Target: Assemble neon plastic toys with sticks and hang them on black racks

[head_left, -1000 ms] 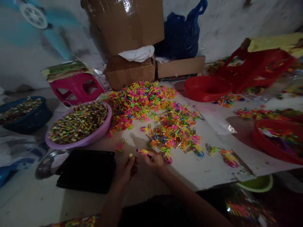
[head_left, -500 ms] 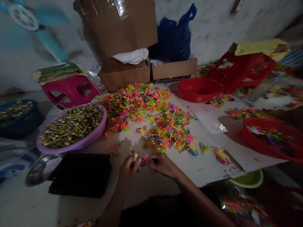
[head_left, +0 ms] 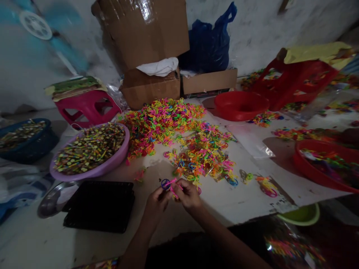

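Observation:
My left hand (head_left: 156,204) and my right hand (head_left: 190,197) meet close together above the near edge of the table. Between their fingertips is a small pink plastic toy piece (head_left: 169,182) with a dark blue wheel (head_left: 165,184) on its left end. Both hands are closed in a pinch on it; the fingers hide part of the piece. Just beyond the hands spreads a pile of bright plastic toy pieces (head_left: 200,149), some with round wheels. A black tray (head_left: 99,207) lies left of my left hand.
A purple basin (head_left: 126,144) of small striped sticks stands left, beside a blue basin (head_left: 53,138). Behind are a pink stool (head_left: 86,108), cardboard boxes (head_left: 151,87) and a fan (head_left: 36,25). Red basins (head_left: 241,106) and a red stool (head_left: 297,80) stand right. A metal dish (head_left: 45,205) sits by the tray.
My hands have come together, the right moving in to the left, and the pink piece with its blue wheel now sits between both. The view has shifted slightly.

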Tool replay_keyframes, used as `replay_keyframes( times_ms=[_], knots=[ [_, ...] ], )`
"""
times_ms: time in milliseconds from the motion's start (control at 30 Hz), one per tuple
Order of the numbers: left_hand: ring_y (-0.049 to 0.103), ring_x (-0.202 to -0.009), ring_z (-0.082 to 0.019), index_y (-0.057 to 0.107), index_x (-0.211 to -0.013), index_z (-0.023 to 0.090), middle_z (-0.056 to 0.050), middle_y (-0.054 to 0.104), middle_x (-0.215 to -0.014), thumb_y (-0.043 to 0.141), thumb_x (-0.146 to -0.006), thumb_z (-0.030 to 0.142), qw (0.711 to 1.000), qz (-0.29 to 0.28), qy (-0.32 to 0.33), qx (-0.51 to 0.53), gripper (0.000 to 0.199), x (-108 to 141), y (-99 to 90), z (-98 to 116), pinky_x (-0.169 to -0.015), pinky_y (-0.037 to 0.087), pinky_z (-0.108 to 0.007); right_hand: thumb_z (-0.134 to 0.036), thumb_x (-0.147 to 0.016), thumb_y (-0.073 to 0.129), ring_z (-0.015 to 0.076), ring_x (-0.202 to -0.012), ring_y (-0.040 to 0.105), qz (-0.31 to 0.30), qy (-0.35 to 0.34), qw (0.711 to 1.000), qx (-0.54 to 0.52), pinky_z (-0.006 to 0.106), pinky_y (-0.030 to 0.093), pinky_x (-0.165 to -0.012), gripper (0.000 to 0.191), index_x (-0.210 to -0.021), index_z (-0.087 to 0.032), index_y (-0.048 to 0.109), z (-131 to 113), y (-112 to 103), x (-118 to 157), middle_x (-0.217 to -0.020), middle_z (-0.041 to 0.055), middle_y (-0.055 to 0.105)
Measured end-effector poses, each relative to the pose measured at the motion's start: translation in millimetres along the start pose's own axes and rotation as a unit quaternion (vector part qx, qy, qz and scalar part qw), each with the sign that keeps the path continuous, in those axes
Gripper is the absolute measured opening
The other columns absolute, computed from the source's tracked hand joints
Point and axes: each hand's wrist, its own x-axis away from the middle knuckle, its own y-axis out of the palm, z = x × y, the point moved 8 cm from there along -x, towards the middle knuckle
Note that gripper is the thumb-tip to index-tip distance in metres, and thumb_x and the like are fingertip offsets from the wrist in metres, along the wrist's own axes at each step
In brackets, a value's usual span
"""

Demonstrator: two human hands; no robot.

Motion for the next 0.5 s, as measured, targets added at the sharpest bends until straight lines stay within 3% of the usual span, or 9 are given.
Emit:
replay_keyframes(
  times_ms=[200, 500],
  knots=[
    [0.021, -0.041, -0.006, 0.061, -0.092, 0.016, 0.010, 0.026, -0.046, 0.057, -0.069, 0.052, 0.998, -0.023, -0.022, 0.053, 0.043, 3.5, 5.1, -0.9, -0.040, 0.014, -0.020, -0.048, -0.079, 0.049, 0.0071, -0.041, 0.036, 0.068, -0.012, 0.997, 0.023, 0.019, 0.032, -0.040, 0.038, -0.055, -0.019, 0.043, -1.5, -10.7, 2.2, -0.045, -0.0054, 0.040],
    [0.021, -0.042, -0.006, 0.060, -0.081, 0.016, 0.010, 0.027, -0.046, 0.062, -0.067, 0.047, 0.998, -0.023, -0.016, 0.058, 0.034, 3.8, 7.4, 5.6, -0.041, 0.015, -0.021, -0.044, -0.080, 0.049, 0.0073, -0.041, 0.035, 0.086, -0.022, 0.995, 0.042, 0.019, 0.031, -0.040, 0.037, -0.054, -0.020, 0.040, -0.9, -11.5, 6.2, -0.045, -0.0055, 0.039]
  ],
)
